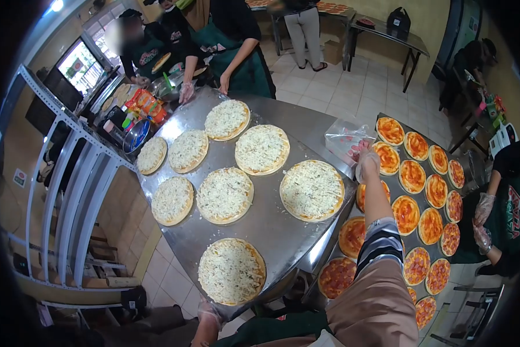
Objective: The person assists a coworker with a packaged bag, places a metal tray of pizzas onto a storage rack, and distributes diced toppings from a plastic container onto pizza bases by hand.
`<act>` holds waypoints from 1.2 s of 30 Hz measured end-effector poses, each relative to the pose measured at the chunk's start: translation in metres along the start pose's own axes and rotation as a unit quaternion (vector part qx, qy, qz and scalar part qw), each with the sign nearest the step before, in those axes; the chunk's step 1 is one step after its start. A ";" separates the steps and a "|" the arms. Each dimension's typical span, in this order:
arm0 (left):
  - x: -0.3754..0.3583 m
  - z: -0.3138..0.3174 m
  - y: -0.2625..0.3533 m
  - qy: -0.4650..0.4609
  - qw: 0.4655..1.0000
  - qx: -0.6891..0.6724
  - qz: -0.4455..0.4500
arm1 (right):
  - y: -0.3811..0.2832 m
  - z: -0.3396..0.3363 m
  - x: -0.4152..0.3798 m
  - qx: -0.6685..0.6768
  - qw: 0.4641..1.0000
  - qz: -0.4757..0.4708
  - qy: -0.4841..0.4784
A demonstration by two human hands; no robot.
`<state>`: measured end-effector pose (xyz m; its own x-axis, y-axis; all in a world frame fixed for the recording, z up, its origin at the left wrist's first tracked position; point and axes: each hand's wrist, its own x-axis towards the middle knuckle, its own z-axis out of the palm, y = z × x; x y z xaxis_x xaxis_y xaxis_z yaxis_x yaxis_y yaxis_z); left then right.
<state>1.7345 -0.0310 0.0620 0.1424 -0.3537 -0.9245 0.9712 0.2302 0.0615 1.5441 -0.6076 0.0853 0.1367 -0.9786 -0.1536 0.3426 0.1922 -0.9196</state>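
Observation:
My right hand (367,161), in a clear plastic glove, reaches forward to a clear plastic bag (345,139) with reddish bits in it, at the far right part of the steel table. Its fingers meet the bag's edge; the grip is too small to make out. My left hand (209,314), also gloved, is at the table's near edge, its fingers partly hidden and blurred. Just beyond it lies a cheese-covered pizza (232,271). Several more white-topped pizzas, among them one at the right (312,191), lie on the steel table (271,231).
Sauced pizza bases (405,214) and pepperoni-topped ones (416,266) cover a second table at the right. A gloved co-worker (508,214) stands beyond it. Other people stand at the far edge near bowls and red packets (147,105). A metal rack (78,202) stands left.

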 end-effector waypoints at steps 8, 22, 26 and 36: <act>-0.015 0.027 -0.003 0.122 0.974 0.147 0.122 | 0.017 -0.018 -0.052 -0.601 0.798 0.023 0.034; -0.017 0.011 0.003 0.190 0.953 0.122 0.202 | -0.021 0.005 -0.085 -0.657 0.749 0.013 -0.084; -0.007 0.018 0.002 0.178 0.951 0.128 0.218 | -0.010 0.002 -0.072 -0.734 0.674 0.051 -0.068; -0.004 -0.012 0.020 0.150 0.945 0.125 0.263 | 0.071 -0.090 0.004 -0.561 0.815 0.084 -0.117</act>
<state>1.7513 -0.0140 0.0619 0.5944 0.0314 -0.8036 0.8008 0.0683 0.5950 1.4854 -0.6048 -0.0131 0.3124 -0.8794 -0.3593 -0.7472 0.0062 -0.6646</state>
